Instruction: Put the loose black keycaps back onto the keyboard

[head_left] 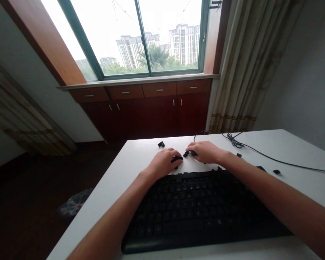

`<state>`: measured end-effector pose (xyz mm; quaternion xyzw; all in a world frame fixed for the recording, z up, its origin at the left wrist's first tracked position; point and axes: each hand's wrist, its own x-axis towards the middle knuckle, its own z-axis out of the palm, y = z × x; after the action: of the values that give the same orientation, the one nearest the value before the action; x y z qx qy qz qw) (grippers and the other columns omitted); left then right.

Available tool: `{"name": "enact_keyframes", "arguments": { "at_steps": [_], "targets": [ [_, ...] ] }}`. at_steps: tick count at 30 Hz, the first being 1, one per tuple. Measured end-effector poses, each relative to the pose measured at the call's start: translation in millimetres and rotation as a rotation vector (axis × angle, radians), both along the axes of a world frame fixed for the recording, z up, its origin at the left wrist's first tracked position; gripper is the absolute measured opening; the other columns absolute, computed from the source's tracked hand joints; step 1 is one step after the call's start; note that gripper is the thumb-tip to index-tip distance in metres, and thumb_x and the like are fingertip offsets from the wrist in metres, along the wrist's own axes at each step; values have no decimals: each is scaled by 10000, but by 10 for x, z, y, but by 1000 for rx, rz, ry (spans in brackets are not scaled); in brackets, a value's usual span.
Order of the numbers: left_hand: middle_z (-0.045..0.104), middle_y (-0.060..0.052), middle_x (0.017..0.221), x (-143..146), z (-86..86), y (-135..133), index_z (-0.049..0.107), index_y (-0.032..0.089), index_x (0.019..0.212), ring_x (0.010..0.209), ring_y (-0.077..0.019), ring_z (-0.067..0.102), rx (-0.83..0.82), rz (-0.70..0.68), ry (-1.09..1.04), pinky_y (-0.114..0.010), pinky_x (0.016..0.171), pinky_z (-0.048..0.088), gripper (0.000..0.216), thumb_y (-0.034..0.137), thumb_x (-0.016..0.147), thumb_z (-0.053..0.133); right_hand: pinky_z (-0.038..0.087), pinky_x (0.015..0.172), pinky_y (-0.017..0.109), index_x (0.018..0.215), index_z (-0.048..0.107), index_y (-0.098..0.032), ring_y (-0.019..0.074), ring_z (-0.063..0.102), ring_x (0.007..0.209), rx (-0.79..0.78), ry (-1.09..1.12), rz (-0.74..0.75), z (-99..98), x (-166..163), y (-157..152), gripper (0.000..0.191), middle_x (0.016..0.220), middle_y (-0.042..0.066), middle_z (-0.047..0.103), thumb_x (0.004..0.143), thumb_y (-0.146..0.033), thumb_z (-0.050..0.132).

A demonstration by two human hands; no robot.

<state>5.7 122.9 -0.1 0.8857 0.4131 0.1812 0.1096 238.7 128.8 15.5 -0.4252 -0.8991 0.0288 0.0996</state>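
Observation:
A black keyboard (189,216) lies on the white table, partly under my right forearm. Beyond its far edge, my left hand (164,162) curls its fingers and thumb around small black pieces (176,158) that look like keycaps. Close by on the right, my right hand (204,151) has its fingers closed on similar dark pieces, which its fingers partly hide. A black keycap (186,154) shows at the fingertips of that hand, between the two hands. Another small black cluster (161,144) rests beyond my left hand.
Loose black pieces (276,172) lie on the white table (292,151) at the right. A black cable (281,162) runs across the far right, with a bundled coil (234,141). Past the table stand red-brown cabinets (151,112) below a window. A plastic bag (74,204) sits on the floor at left.

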Motion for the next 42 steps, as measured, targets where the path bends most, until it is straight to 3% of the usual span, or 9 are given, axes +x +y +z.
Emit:
{"name": "enact_keyframes", "arguments": {
  "at_steps": [5,10,16,22,25,28,34,38,42],
  "targets": [
    [716,-46,954,-23,10,22,748,242,984,779,-193,671,-35,-8,-36,-296,734,507,188,353,855,670,480,759,303,1083,736,-249,241,696,909,1,6,-35,-32,13,24,245,1090,68,729,875,-243,608],
    [717,-48,930,-24,12,31,748,227,1015,743,-185,659,-65,-7,-57,-293,725,510,235,373,851,663,485,774,304,1118,720,-230,237,685,919,21,98,-73,13,46,-94,257,1086,74,714,881,-246,622],
    [709,-56,934,-9,17,7,764,221,1012,728,-180,655,-97,17,-78,-314,775,513,256,381,843,659,504,860,326,1060,696,-239,221,681,968,45,266,-109,107,221,-505,174,1116,60,708,911,-279,615],
    [695,-59,928,10,8,-11,759,215,1004,730,-184,652,-125,16,-107,-315,740,525,262,400,841,668,546,735,346,1057,609,-238,228,729,815,54,418,-248,63,391,-886,254,978,41,755,875,-399,686],
    [686,-75,1003,22,43,-45,740,212,1037,782,-199,656,-123,21,-135,-341,759,530,296,420,831,693,549,743,333,1139,568,-237,224,735,849,132,445,-201,65,403,-964,351,1045,51,747,861,-393,714],
    [679,-77,1079,81,151,-141,717,218,1076,874,-201,656,-131,-9,-191,-339,796,533,321,442,847,695,546,735,315,1104,591,-239,209,729,840,148,454,-139,95,388,-1008,319,1033,46,744,864,-411,714],
    [730,-19,992,288,388,-424,693,237,1142,871,-151,652,-333,-311,-462,-283,795,523,368,327,798,788,542,747,308,1032,652,-237,192,707,838,125,482,-59,130,361,-1074,202,985,41,735,885,-369,697],
    [738,-24,880,362,420,-512,736,206,1034,793,-143,662,-359,-287,-514,-277,743,533,254,338,819,767,562,780,315,1060,696,-249,192,704,865,106,520,-31,162,390,-1087,197,1021,51,728,888,-345,688],
    [732,-28,783,409,421,-549,745,184,962,718,-150,669,-391,-221,-549,-294,711,558,255,382,804,772,574,824,327,1217,681,-274,198,686,968,62,532,58,228,483,-1140,307,1128,66,699,912,-275,647]
  ]
}}
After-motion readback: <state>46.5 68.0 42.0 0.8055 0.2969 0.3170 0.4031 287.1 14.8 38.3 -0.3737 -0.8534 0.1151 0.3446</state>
